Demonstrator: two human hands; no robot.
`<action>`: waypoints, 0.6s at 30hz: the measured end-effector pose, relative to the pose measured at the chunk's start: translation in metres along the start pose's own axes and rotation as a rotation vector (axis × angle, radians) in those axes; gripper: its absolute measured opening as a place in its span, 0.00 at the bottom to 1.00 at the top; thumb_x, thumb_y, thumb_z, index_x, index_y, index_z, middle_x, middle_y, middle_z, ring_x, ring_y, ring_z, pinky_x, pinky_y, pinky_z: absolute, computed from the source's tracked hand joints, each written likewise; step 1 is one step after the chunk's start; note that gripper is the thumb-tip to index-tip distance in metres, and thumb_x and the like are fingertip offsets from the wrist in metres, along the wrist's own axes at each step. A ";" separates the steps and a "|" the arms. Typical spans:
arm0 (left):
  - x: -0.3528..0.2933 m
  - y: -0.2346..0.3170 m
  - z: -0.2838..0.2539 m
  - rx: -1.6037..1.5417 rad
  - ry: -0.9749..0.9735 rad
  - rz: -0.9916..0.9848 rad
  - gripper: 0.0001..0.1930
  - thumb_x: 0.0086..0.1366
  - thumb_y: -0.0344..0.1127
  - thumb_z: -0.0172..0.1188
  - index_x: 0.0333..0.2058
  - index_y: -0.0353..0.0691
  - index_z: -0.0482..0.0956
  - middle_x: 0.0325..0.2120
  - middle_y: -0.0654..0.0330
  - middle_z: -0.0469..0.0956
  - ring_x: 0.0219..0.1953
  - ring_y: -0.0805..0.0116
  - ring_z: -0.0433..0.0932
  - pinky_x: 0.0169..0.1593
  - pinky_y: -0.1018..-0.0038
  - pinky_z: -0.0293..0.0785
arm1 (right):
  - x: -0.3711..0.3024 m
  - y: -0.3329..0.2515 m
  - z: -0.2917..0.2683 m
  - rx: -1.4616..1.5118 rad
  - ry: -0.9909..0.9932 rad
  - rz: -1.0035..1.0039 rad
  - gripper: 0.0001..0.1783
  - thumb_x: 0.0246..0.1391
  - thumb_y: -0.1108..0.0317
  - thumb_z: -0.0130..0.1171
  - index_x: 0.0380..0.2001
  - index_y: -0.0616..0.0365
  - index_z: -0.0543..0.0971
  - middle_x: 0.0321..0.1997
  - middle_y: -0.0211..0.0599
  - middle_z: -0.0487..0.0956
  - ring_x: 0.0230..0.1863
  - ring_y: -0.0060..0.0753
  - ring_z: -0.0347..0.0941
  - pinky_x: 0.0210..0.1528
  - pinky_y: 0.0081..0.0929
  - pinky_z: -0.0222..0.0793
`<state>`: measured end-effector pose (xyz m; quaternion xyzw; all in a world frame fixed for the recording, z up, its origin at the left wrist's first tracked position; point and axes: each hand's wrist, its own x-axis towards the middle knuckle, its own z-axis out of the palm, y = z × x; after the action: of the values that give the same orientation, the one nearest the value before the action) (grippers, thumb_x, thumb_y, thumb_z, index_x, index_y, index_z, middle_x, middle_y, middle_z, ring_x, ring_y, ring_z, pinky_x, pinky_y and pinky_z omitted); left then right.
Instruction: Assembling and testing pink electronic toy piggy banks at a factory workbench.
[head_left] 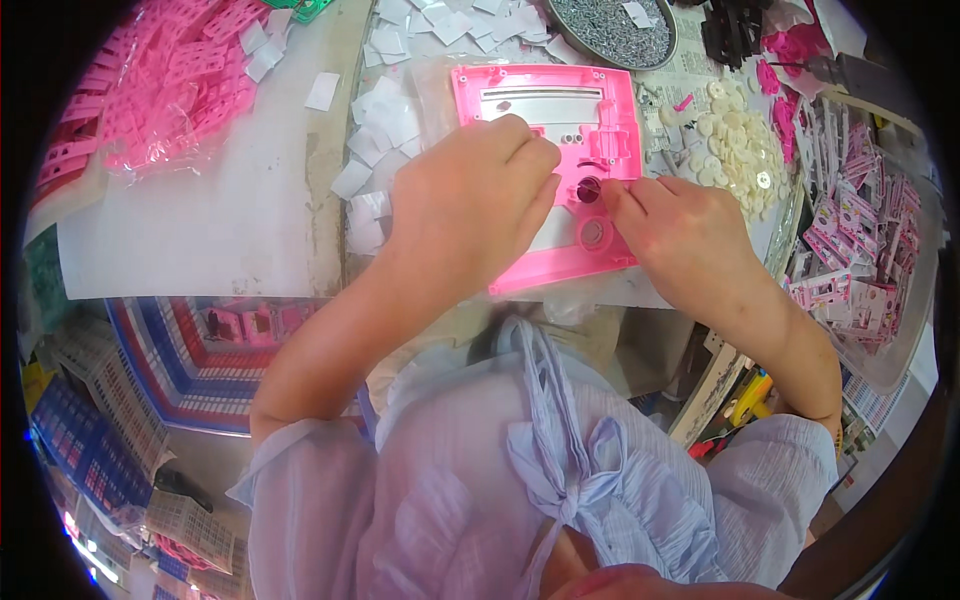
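A pink plastic housing [625, 100] lies with its hollow side up at the front of the worktable, directly under both hands. My left hand [478, 190] is over its left side, fingers curled and pressed together; what they hold, if anything, is hidden. My right hand [685, 225] is at its right edge, with fingertips pinched beside a dark round hole [588, 189]. Whatever sits in that pinch is too small to make out. Below the hole is a pink ring [594, 233] moulded in the housing. A pale strip with a long slot [540, 94] crosses its upper part.
White paper squares [375, 125] are scattered left of the housing. A round tray of small metal screws [615, 35] stands behind it. Cream plastic discs [740, 150] are heaped at right, near a power screwdriver [870, 85] and a bin of printed pieces [850, 260]. Pink plastic parts [180, 90] pile up at far left.
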<state>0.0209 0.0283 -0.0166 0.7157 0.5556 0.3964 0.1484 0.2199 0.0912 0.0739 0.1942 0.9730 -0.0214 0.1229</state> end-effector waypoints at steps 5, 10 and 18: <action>0.000 0.000 0.000 -0.003 0.008 0.007 0.06 0.56 0.30 0.68 0.33 0.44 0.81 0.27 0.62 0.77 0.27 0.62 0.79 0.27 0.70 0.73 | 0.000 -0.002 -0.008 -0.015 -0.019 0.028 0.11 0.43 0.70 0.62 0.32 0.62 0.78 0.26 0.34 0.78 0.29 0.34 0.80 0.26 0.29 0.77; 0.000 0.000 0.000 0.006 0.008 0.008 0.06 0.56 0.30 0.68 0.33 0.43 0.81 0.27 0.62 0.78 0.27 0.62 0.79 0.28 0.70 0.73 | -0.016 0.005 -0.019 0.074 0.021 0.145 0.11 0.44 0.71 0.63 0.35 0.57 0.77 0.27 0.36 0.78 0.29 0.38 0.79 0.30 0.32 0.76; 0.004 0.004 -0.003 -0.031 -0.012 0.006 0.06 0.56 0.27 0.67 0.33 0.40 0.80 0.27 0.61 0.78 0.24 0.64 0.78 0.27 0.71 0.72 | -0.041 -0.003 0.027 0.910 0.349 0.517 0.12 0.61 0.72 0.56 0.47 0.57 0.73 0.35 0.46 0.82 0.32 0.50 0.80 0.34 0.40 0.74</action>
<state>0.0218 0.0298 -0.0107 0.7174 0.5461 0.4012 0.1617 0.2618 0.0705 0.0579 0.4609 0.7921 -0.3767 -0.1353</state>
